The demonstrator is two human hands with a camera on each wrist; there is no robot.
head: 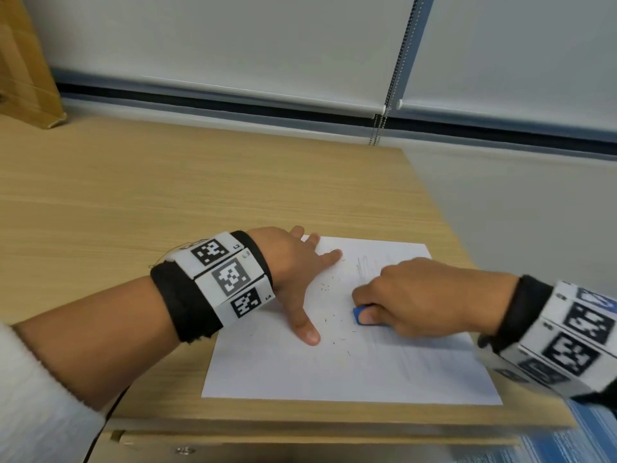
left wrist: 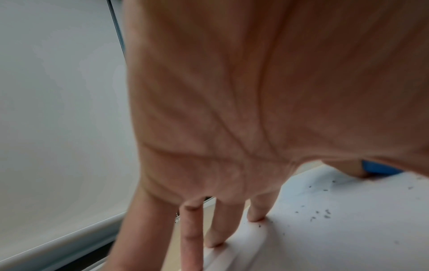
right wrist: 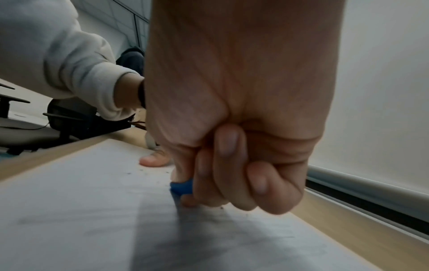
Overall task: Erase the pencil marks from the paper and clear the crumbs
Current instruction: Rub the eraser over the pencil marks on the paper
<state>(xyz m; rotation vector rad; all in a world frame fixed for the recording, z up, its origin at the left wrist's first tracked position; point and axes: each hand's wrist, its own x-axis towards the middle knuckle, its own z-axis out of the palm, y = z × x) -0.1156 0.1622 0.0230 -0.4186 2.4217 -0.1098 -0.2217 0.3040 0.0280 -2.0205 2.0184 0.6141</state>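
A white sheet of paper (head: 300,369) lies on the wooden desk (head: 167,202) near its front right corner. My left hand (head: 297,272) presses flat on the sheet's left part, fingers spread and straight (left wrist: 257,212). My right hand (head: 410,302) grips a small blue eraser (head: 358,315) between thumb and curled fingers, its tip on the paper (right wrist: 69,210). The eraser (right wrist: 182,187) shows below the thumb in the right wrist view, and the eraser (left wrist: 376,167) peeks out at the right of the left wrist view. Faint pencil marks (head: 364,265) remain above the right hand. Dark crumbs (head: 334,325) are scattered between the hands; crumbs (left wrist: 322,214) also show.
The desk's right edge (head: 444,235) and front edge (head: 334,419) run close to the paper. A cardboard box (head: 23,61) stands at the back left. Window blinds with a bead chain (head: 377,128) hang behind the desk. An office chair (right wrist: 65,119) stands off to the left.
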